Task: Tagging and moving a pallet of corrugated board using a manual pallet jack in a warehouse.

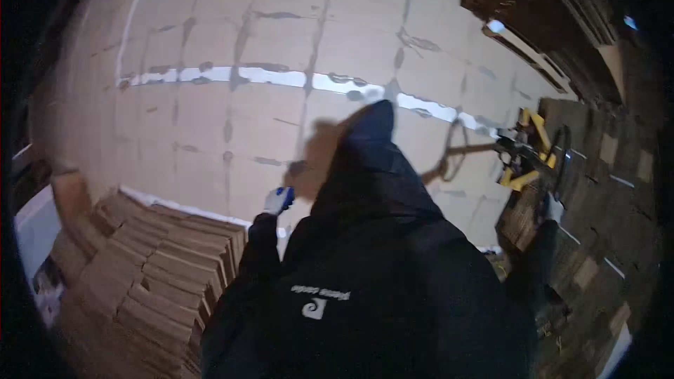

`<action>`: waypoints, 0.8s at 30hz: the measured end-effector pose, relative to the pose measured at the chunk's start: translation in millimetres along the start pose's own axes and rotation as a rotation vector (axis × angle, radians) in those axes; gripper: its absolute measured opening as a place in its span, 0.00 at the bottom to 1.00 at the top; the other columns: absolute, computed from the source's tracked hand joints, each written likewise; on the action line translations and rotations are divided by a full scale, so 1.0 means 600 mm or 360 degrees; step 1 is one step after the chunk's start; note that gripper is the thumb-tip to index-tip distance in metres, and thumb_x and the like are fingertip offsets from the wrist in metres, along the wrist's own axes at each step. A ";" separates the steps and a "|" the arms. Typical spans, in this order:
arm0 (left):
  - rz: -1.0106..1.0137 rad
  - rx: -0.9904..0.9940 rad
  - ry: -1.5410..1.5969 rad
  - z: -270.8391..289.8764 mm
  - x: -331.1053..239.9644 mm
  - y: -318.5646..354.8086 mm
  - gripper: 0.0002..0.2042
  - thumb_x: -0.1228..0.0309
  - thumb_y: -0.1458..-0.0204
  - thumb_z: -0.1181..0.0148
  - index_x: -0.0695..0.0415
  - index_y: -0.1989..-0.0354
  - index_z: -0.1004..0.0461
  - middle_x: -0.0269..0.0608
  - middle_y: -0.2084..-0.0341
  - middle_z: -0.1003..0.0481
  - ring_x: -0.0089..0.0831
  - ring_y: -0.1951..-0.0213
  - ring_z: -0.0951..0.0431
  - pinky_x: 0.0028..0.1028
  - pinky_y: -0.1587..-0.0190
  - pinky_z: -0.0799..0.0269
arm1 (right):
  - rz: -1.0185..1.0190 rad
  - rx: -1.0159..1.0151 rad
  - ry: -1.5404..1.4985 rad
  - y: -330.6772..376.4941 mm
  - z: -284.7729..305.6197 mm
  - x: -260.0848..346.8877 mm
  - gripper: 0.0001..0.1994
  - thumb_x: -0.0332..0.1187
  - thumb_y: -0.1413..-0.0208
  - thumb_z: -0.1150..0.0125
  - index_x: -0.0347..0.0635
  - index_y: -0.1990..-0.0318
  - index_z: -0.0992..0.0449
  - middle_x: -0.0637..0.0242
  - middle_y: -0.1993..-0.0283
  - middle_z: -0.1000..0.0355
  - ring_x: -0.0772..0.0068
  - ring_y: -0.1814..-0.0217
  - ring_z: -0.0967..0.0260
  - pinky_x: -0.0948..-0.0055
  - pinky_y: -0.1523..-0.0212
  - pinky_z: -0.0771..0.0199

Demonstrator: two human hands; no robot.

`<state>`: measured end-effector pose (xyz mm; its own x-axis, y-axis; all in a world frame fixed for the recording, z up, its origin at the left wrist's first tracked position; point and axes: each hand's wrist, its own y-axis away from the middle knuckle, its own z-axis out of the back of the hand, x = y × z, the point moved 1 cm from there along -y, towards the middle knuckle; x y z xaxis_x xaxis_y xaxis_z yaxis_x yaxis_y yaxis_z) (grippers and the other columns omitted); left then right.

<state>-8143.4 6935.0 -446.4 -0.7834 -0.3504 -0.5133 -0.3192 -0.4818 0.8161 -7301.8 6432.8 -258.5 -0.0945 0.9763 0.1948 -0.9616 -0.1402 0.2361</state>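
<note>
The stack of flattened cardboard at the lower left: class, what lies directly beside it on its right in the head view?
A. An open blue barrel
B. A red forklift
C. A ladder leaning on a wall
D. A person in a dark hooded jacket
D: the person in a dark hooded jacket stands right against the cardboard stack, one gloved hand raised above its edge.

Both arms come up from the lower edge in dark sleeves (246, 267), spread wide apart. The left arm bends at the elbow and rises steeply, and the left hand (279, 200), in a white and blue glove, is held up at its top. The right arm reaches out to the far right. The right hand (554, 208) wears a pale glove. Both hands are too small to tell their grip.
</note>
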 end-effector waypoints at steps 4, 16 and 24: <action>0.0129 -0.0283 0.0649 0.091 0.020 0.045 0.17 0.61 0.43 0.52 0.60 0.75 0.25 0.39 0.84 0.27 0.23 0.83 0.28 0.24 0.81 0.33 | -0.0032 0.0096 -0.0464 0.119 -0.022 0.169 0.08 0.35 0.48 0.42 0.41 0.72 0.25 0.73 0.80 0.33 0.81 0.83 0.40 0.77 0.82 0.41; 0.0587 -0.0163 0.1202 0.367 0.191 0.147 0.12 0.63 0.45 0.46 0.56 0.78 0.33 0.37 0.84 0.32 0.28 0.83 0.31 0.25 0.83 0.39 | -0.0413 -0.0047 -0.0606 0.379 -0.039 0.481 0.12 0.40 0.52 0.36 0.39 0.75 0.24 0.69 0.82 0.31 0.77 0.86 0.37 0.75 0.85 0.41; 0.0598 -0.0293 0.1229 0.734 0.318 0.020 0.14 0.57 0.45 0.47 0.51 0.79 0.33 0.33 0.85 0.32 0.27 0.85 0.32 0.24 0.87 0.42 | -0.0347 -0.0189 -0.0649 0.551 -0.087 0.611 0.11 0.36 0.51 0.36 0.39 0.75 0.27 0.67 0.83 0.32 0.73 0.86 0.35 0.73 0.85 0.38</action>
<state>-8531.8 7216.2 -417.5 -0.2185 -0.9252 -0.3102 0.0305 -0.3242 0.9455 -7667.9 6752.9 -158.8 0.1989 0.8330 0.5163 -0.9727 0.1037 0.2074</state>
